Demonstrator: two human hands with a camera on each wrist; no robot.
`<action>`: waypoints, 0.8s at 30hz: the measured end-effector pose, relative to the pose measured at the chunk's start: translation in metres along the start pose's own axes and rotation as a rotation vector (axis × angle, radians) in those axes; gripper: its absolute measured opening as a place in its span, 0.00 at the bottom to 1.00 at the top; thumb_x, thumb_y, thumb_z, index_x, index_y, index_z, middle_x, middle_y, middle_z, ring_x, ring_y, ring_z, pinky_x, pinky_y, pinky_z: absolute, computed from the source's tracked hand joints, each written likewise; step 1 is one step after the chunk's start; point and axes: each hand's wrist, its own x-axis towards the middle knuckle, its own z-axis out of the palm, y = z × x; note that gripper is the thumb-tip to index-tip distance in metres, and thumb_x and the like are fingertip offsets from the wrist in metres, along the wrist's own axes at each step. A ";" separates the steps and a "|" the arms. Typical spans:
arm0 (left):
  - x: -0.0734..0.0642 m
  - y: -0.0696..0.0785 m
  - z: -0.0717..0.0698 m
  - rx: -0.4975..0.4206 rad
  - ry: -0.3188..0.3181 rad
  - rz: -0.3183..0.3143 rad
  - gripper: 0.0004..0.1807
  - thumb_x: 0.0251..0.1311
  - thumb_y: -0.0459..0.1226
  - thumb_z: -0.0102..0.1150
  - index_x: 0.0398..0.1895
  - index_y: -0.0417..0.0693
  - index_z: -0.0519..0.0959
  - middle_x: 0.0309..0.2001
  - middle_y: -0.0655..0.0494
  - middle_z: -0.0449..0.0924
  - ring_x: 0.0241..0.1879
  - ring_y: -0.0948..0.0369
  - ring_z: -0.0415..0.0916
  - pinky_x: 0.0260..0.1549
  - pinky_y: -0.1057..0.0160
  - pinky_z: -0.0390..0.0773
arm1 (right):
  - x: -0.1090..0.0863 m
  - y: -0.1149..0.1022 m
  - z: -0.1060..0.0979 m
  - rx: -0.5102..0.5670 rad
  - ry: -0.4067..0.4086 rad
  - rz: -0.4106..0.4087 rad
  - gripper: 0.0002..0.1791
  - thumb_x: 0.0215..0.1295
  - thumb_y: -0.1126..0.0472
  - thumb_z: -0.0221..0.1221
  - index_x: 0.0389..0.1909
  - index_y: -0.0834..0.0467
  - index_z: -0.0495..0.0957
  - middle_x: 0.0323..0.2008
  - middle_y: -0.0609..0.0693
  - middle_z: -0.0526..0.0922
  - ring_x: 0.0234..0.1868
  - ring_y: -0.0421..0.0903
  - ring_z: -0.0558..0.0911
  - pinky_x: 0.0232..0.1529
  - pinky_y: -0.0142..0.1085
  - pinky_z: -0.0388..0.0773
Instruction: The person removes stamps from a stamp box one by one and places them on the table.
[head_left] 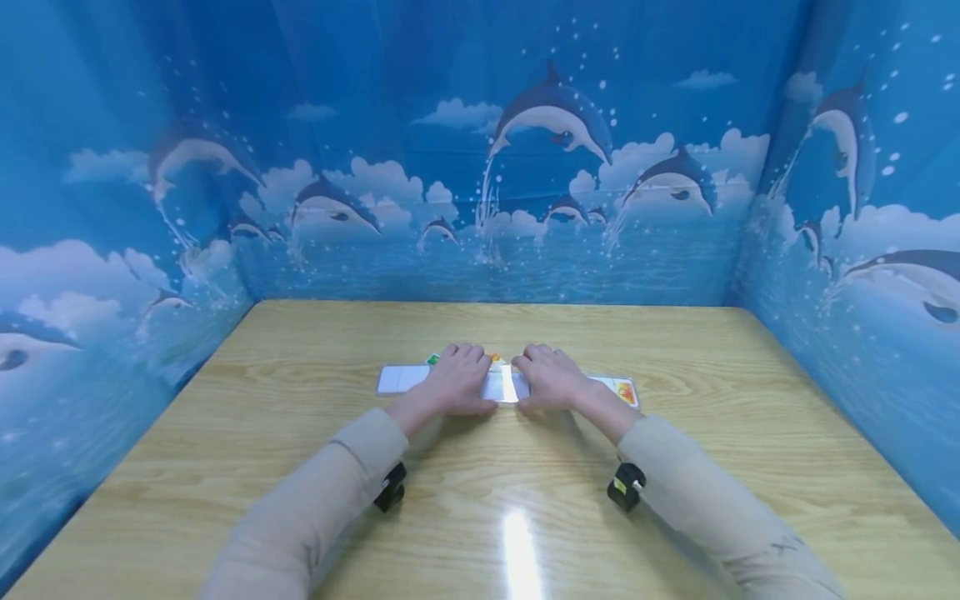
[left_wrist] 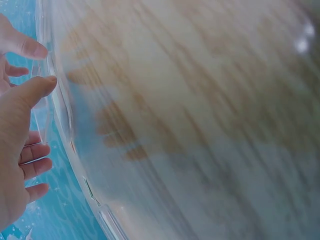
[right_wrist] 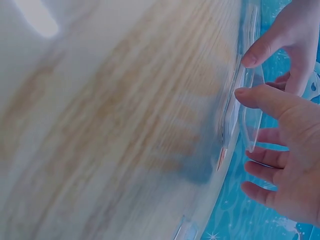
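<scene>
A clear plastic tray-like piece [head_left: 506, 385] with a bright reflection lies between the two hands in the head view. My left hand [head_left: 459, 382] grips its left side, thumb at the near edge and fingers at the far edge. On its right side my right hand [head_left: 553, 382] holds it the same way. Seen edge-on in the right wrist view, the clear piece [right_wrist: 253, 112] stands just above the tabletop between thumb and fingers. In the left wrist view, the left thumb [left_wrist: 37, 92] is at its near edge. Parts of the piece are hidden under both hands.
A white flat card-like piece [head_left: 399, 379] lies left of the hands; another with an orange picture [head_left: 626, 391] lies to the right. Small green [head_left: 432, 359] and orange [head_left: 496, 358] bits show behind the hands. A dolphin-print curtain [head_left: 480, 250] borders the wooden table [head_left: 480, 508].
</scene>
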 end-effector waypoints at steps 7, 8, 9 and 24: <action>0.001 0.000 0.003 -0.005 -0.008 0.022 0.42 0.50 0.67 0.52 0.54 0.42 0.70 0.46 0.50 0.71 0.45 0.56 0.66 0.50 0.55 0.67 | 0.001 0.002 0.001 0.014 -0.001 -0.016 0.38 0.47 0.47 0.67 0.57 0.63 0.70 0.46 0.55 0.71 0.46 0.50 0.70 0.41 0.43 0.71; 0.001 0.000 0.003 -0.003 -0.011 0.024 0.41 0.51 0.67 0.52 0.55 0.42 0.70 0.46 0.50 0.71 0.45 0.56 0.66 0.50 0.55 0.67 | 0.001 0.002 0.002 0.016 -0.001 -0.018 0.38 0.47 0.47 0.67 0.57 0.63 0.70 0.46 0.55 0.71 0.46 0.50 0.70 0.42 0.44 0.71; 0.001 0.000 0.003 0.000 -0.013 0.028 0.41 0.51 0.66 0.51 0.55 0.42 0.70 0.46 0.50 0.71 0.45 0.56 0.66 0.50 0.55 0.67 | 0.001 0.002 0.002 0.017 -0.002 -0.019 0.38 0.47 0.47 0.67 0.57 0.63 0.70 0.47 0.55 0.71 0.46 0.50 0.70 0.42 0.44 0.71; 0.002 0.001 0.003 -0.035 -0.034 0.018 0.40 0.51 0.65 0.53 0.54 0.42 0.70 0.46 0.51 0.70 0.45 0.56 0.66 0.52 0.55 0.67 | 0.003 0.001 0.006 -0.001 -0.002 -0.011 0.39 0.47 0.46 0.66 0.57 0.63 0.70 0.46 0.55 0.72 0.46 0.51 0.70 0.43 0.44 0.71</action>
